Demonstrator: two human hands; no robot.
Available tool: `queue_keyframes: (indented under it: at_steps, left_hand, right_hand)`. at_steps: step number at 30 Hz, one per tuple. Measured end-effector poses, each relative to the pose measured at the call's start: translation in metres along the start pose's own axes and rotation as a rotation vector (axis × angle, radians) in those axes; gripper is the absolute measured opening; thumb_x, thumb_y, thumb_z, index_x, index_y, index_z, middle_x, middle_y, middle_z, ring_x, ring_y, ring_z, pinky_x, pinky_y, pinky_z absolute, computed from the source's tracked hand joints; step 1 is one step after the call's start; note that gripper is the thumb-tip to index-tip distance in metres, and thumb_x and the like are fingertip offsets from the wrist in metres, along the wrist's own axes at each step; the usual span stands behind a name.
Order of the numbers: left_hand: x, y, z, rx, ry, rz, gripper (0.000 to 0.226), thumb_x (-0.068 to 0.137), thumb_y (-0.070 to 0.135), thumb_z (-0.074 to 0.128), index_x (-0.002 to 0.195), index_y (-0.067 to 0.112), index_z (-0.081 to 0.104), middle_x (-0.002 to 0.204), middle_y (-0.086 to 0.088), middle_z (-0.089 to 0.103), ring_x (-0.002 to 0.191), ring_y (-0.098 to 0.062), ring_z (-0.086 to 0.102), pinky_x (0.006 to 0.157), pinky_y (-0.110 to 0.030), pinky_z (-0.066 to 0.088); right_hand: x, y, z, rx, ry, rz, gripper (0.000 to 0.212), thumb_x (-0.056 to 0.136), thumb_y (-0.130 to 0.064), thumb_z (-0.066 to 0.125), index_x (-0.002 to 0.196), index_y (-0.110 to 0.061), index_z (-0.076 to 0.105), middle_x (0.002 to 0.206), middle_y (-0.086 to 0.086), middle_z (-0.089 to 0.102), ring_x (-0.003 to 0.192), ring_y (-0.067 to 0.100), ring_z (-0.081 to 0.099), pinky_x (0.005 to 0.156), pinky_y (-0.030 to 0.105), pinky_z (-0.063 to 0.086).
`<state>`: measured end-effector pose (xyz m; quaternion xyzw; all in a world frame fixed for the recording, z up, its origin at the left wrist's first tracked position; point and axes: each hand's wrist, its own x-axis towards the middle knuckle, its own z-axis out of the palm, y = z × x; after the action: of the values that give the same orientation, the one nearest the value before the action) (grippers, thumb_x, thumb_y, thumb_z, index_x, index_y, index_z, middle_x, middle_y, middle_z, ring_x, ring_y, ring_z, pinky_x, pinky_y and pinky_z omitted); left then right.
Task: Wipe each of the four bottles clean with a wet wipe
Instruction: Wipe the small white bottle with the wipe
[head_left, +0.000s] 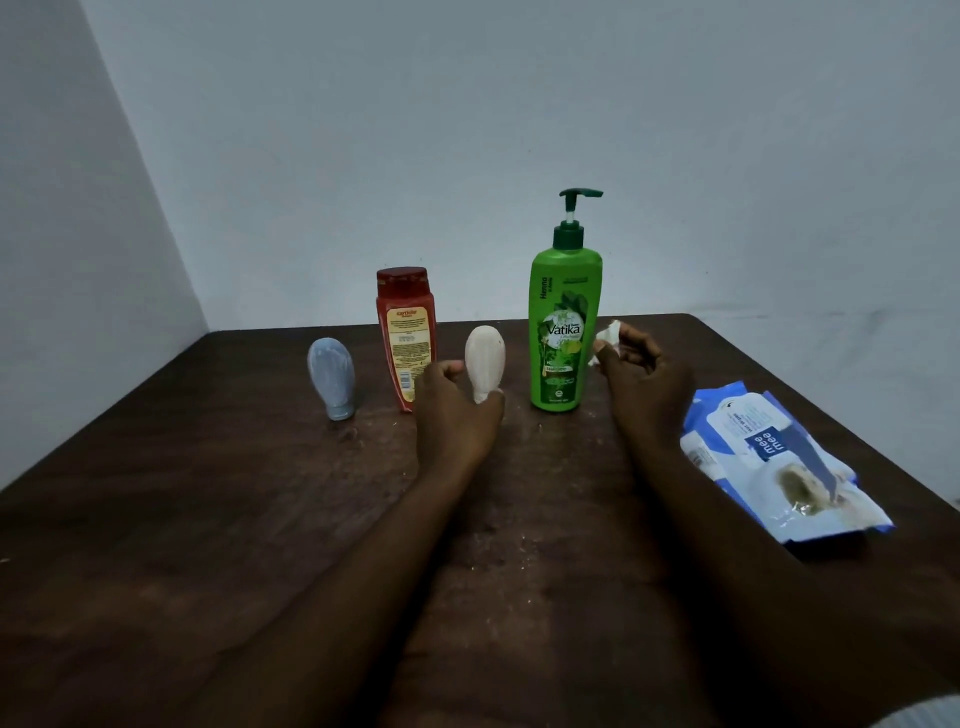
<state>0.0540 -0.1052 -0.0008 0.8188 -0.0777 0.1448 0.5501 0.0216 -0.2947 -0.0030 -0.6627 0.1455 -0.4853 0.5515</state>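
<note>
Looking down at a dark brown wooden table (208, 519) pushed into a corner of plain pale walls (467, 130). Small light crumbs and specks scattered on the wood near the middle.

Four bottles standing in a row toward the back edge. From left to right: a small grey-blue bottle (331, 376) resting on its cap with the round end up; a red bottle (406, 332) with a dark red cap on top, upright and tilted a little; a small white bottle (484, 358), cap down and round end up; a tall green pump bottle (563, 322), upright, with its spout pointing right. All long sides running up and down. Cannot tell what is inside any of them.

Lying flat at the right side, a blue and white wet wipe pack (774, 457), with a brown stain on the near part of it.

Left hand (454, 410) wrapped around the bottom of the white bottle, thumb and fingers closed on it. Right hand (647, 384) just beside the green bottle, fingers pinched tight on a small bunched white wet wipe (609, 335). Wipe very near the green bottle's side; cannot tell if touching.
</note>
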Motion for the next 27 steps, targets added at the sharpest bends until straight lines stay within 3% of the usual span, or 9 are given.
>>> queue_keyframes:
  at_steps: [3,5,9,13,21,24,27]
  left_hand:
    - [0.003,-0.006,0.004,0.113,-0.080,-0.094,0.079,0.081,0.029,0.081,0.147,0.012,0.040,0.146,-0.009,0.047,0.132,-0.026,0.048,0.101,-0.035,0.047]
    - [0.005,-0.007,0.009,0.154,-0.120,-0.104,0.086,0.082,0.029,0.080,0.152,0.009,0.034,0.151,-0.012,0.044,0.137,-0.029,0.044,0.107,-0.040,0.042]
    - [0.013,-0.005,0.018,0.193,-0.161,-0.112,0.092,0.083,0.026,0.080,0.155,0.008,0.027,0.153,-0.013,0.043,0.137,-0.032,0.046,0.105,-0.042,0.046]
    - [0.021,-0.002,0.026,0.231,-0.135,-0.119,0.083,0.081,0.024,0.080,0.148,0.005,0.035,0.143,-0.016,0.052,0.128,-0.034,0.055,0.099,-0.047,0.054]
    - [0.020,-0.006,0.034,0.250,-0.094,-0.105,0.054,0.089,0.017,0.073,0.136,0.008,0.048,0.137,-0.015,0.058,0.125,-0.033,0.057,0.096,-0.049,0.056]
    - [0.015,-0.008,0.026,0.157,-0.101,-0.080,0.050,0.091,0.023,0.073,0.134,0.010,0.052,0.132,-0.012,0.063,0.118,-0.029,0.062,0.092,-0.040,0.056]
    - [0.008,-0.007,0.010,0.083,-0.135,-0.058,0.047,0.088,0.027,0.077,0.128,0.010,0.059,0.125,-0.008,0.067,0.102,-0.018,0.062,0.080,-0.027,0.049]
  right_hand:
    - [-0.003,-0.003,-0.001,-0.006,-0.005,-0.008,0.031,0.080,-0.026,0.080,0.110,-0.026,0.072,0.081,-0.014,0.073,0.080,0.006,0.073,0.077,0.040,0.062]
    - [-0.005,-0.004,-0.001,-0.012,-0.006,-0.017,0.031,0.080,-0.026,0.080,0.110,-0.027,0.071,0.079,-0.017,0.071,0.079,0.004,0.072,0.077,0.036,0.062]
    - [-0.006,-0.005,-0.002,-0.031,-0.035,-0.046,0.030,0.082,-0.024,0.079,0.111,-0.025,0.071,0.079,-0.018,0.070,0.076,-0.001,0.071,0.072,0.024,0.060]
    - [-0.008,-0.007,0.000,-0.027,-0.057,-0.074,0.029,0.083,-0.023,0.078,0.111,-0.023,0.072,0.078,-0.021,0.068,0.071,-0.012,0.066,0.061,0.006,0.050]
    - [-0.010,-0.012,-0.001,0.000,-0.091,-0.102,0.032,0.082,-0.023,0.079,0.113,-0.029,0.070,0.080,-0.021,0.070,0.075,-0.009,0.068,0.063,0.006,0.050]
    - [-0.014,-0.016,-0.003,-0.016,-0.108,-0.169,0.037,0.082,-0.023,0.080,0.117,-0.027,0.069,0.086,-0.021,0.070,0.081,-0.012,0.067,0.065,0.003,0.048]
    - [-0.019,-0.020,-0.005,0.000,-0.182,-0.156,0.035,0.080,-0.028,0.081,0.111,-0.036,0.069,0.083,-0.027,0.071,0.081,-0.008,0.069,0.066,0.008,0.052]
